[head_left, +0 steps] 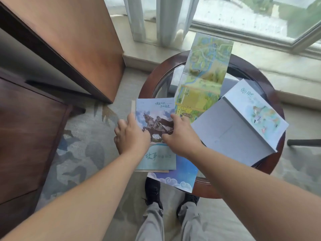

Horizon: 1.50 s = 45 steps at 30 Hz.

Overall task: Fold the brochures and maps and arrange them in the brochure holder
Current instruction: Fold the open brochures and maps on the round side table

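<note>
Round glass-topped table point(271, 87) with dark wood rim, a long map point(203, 77) laid across the glass, a white folded sheet point(231, 134) at the right, a blue cloud-printed sheet point(184, 174) overhanging the near rim

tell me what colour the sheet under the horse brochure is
Deep blue with white cloud swirls, on the sheet in the head view.

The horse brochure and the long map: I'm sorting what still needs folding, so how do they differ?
The horse brochure is folded flat under both hands; the long map lies unfolded as a long strip, untouched. The brochure shows a horse statue; the map shows green and yellow terrain with rivers. Both rest on the round table.
</note>
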Motion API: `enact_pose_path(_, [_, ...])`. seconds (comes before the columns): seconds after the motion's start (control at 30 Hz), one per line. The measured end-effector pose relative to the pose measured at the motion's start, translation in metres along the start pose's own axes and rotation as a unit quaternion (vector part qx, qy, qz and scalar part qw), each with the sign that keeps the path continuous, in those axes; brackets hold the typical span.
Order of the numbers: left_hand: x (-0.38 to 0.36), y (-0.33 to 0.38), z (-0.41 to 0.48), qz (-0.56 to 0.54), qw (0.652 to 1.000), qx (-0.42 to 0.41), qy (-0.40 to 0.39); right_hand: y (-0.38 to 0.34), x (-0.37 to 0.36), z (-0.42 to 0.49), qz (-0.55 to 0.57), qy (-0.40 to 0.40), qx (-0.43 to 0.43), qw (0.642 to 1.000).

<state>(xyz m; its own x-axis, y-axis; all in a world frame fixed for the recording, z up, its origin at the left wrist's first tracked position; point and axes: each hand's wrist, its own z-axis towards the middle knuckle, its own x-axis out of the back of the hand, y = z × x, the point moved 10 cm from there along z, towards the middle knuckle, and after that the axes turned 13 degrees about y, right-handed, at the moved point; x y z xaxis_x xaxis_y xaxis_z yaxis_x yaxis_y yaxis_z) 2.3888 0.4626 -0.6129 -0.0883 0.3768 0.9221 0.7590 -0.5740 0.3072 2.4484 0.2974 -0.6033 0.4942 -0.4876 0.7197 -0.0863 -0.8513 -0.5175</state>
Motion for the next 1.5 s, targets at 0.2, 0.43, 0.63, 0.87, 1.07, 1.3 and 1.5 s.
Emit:
enact_pose_path(0.2, [-0.009, 0.01, -0.008, 0.0, 0.999, -0.035, -0.037, -0.015, -0.013, -0.018, -0.043, -0.026, 0.052, 0.997])
enact_pose_path(0.43, [-0.022, 0.014, -0.014, 0.065, 0.991, -0.106, -0.057, -0.007, -0.038, -0.03, -0.154, -0.079, 0.063, 0.983])
enact_pose_path(0.63, [-0.021, 0.013, -0.014, 0.088, 0.989, -0.103, -0.063, -0.005, -0.035, -0.028, -0.159, -0.106, 0.049, 0.98])
enact_pose_path(0.87, [0.0, 0.07, -0.029, 0.047, 0.986, -0.16, -0.029, 0.038, 0.065, -0.023, -0.092, 0.043, 0.05, 0.994])
enact_pose_path(1.07, [-0.016, 0.153, -0.087, -0.019, 0.967, -0.234, -0.096, 0.141, 0.163, -0.028, -0.194, 0.143, -0.045, 0.969])
enact_pose_path(1.3, [-0.062, 0.208, -0.164, -0.026, 0.937, -0.276, -0.212, 0.211, 0.169, -0.024, -0.235, 0.084, -0.075, 0.966])
enact_pose_path(1.5, [-0.081, 0.227, -0.175, -0.036, 0.944, -0.215, -0.247, 0.208, 0.17, -0.013, -0.243, 0.104, -0.011, 0.964])
